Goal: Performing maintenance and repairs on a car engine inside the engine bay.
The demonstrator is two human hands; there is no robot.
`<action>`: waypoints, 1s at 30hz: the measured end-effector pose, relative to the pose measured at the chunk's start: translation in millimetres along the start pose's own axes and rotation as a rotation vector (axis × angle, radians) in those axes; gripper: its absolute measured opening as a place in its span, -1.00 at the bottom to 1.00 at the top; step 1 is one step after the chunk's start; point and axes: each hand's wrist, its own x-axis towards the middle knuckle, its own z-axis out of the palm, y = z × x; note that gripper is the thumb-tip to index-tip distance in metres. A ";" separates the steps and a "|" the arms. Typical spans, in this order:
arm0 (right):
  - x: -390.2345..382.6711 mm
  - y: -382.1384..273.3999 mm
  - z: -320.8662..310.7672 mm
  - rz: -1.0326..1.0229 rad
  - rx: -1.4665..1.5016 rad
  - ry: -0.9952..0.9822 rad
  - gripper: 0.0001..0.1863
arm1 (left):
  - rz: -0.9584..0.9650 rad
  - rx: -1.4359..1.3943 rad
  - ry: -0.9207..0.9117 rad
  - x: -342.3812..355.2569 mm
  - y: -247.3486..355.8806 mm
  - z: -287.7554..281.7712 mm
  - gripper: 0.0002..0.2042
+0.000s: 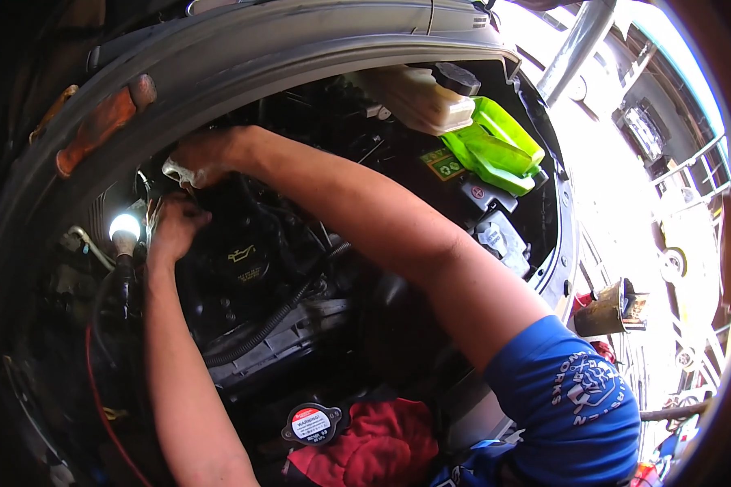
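Note:
Both my arms reach into a car's engine bay. My right hand (207, 156) is at the far left, curled against a crumpled whitish piece (185, 174) whose kind I cannot make out. Just below it, my left hand (173, 230) has its fingers bent inward among dark engine parts, and what they grip, if anything, is hidden. A lit bulb (125, 226) in a black socket glows left of my left hand. The black engine cover (240, 264) with a yellow oil-can mark lies right of that hand.
A radiator cap (311, 424) and a red cloth (374, 442) lie at the near edge. A bright green tray (495, 142) sits beside the whitish reservoir (422, 101). The battery (499, 235) is at right. An orange-handled tool (105, 122) rests far left. A bucket (601, 312) stands outside.

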 end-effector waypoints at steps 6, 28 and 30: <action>-2.9 -9.0 13.5 0.229 -0.023 0.217 -0.57 | -0.163 -0.213 -0.139 6.6 -9.2 5.7 -0.63; -4.0 -3.9 9.4 -0.022 0.212 0.195 -0.69 | -0.158 -0.152 -0.034 3.8 17.0 -10.1 -0.76; -4.0 -6.7 8.0 0.071 0.146 0.104 -0.74 | -0.232 -0.290 -0.089 4.6 14.0 -11.6 -0.74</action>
